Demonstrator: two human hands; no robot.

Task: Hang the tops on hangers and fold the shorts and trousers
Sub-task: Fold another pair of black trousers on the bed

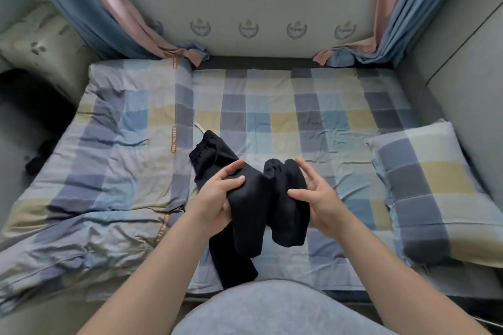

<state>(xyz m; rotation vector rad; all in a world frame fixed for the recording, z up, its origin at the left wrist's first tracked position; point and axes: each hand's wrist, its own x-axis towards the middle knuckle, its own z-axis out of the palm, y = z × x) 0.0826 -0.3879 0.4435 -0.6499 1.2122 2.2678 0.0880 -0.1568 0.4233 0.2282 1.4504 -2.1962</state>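
Observation:
A pair of black trousers (253, 214) is bunched up over the checked bed sheet (272, 116), near the bed's front edge. Its elastic waistband with a white drawstring lies on the sheet at the upper left, and one leg hangs toward me. My left hand (217, 198) grips the fabric's left fold, thumb on top. On the right fold is my right hand (315, 198), with its fingers partly spread. No hangers or tops are visible.
A crumpled checked duvet (95, 171) covers the bed's left side. A checked pillow (435, 190) lies at the right. Blue and pink curtains (109, 13) hang at both back corners. A dark item (38, 160) lies left of the bed.

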